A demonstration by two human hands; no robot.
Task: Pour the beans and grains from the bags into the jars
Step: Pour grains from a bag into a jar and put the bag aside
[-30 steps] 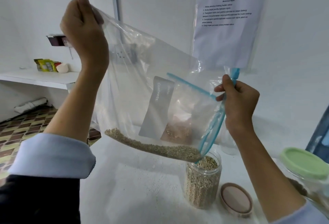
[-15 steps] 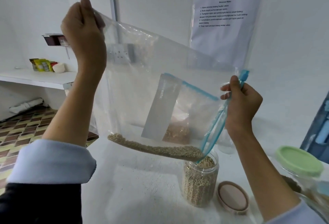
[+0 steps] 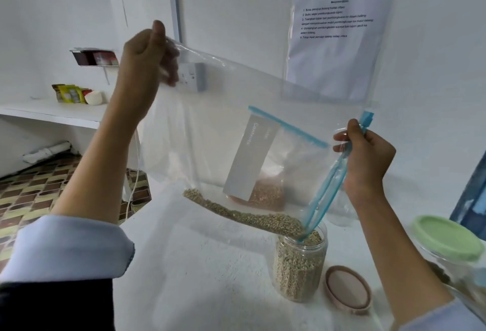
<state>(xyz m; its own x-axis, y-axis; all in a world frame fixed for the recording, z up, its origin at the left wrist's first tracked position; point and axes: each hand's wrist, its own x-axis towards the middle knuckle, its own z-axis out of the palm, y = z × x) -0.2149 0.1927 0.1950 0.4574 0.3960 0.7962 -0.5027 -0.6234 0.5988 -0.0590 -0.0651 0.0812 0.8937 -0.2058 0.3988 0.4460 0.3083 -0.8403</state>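
Observation:
A large clear zip bag [image 3: 215, 125] with a blue zip strip hangs tilted over the table. My left hand [image 3: 147, 57] pinches its raised bottom corner high up. My right hand [image 3: 365, 157] grips the open blue zip edge lower down. Pale green grains [image 3: 244, 215] lie along the bag's lower fold and run toward its mouth. The mouth sits in the top of an open clear jar [image 3: 299, 265], which is nearly full of the same grains. Behind the bag stands a second bag of reddish-brown grains [image 3: 268, 194].
A pinkish jar lid [image 3: 347, 288] lies on the white table [image 3: 200, 278] right of the jar. A green-lidded jar [image 3: 447, 241] stands at the right edge. A sheet of paper in a plastic sleeve [image 3: 334, 30] hangs on the wall. A shelf [image 3: 52, 115] is at the left.
My left hand has come lower and nearer the middle of the view, and the bag has stretched flatter. Fewer grains lie in the bag's fold, and the jar is fuller.

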